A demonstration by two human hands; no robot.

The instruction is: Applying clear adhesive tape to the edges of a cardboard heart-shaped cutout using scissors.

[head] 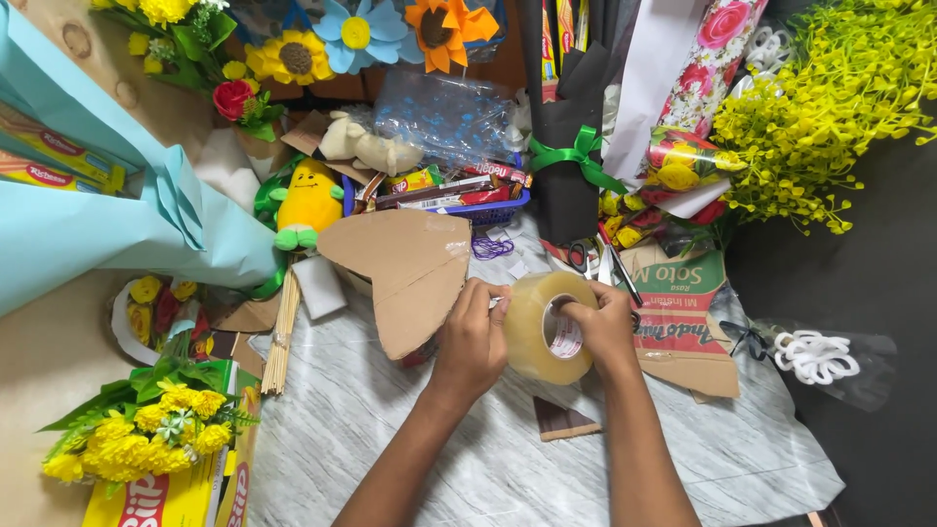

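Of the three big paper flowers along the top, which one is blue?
The middle paper flower, pale blue petals around a yellow centre. The yellow sunflower sits left of it with a brown centre, and the orange flower sits to its right.

We can't see the tape roll (543,327)'s loose end, it's tucked under our left hand (472,340). Yellow box (166,498) runs off the bottom edge, and the cardboard sheet (683,322) hides behind our right hand (605,327).

yellow-red box (171,498) bottom left, printed brown carton (678,312) right of centre
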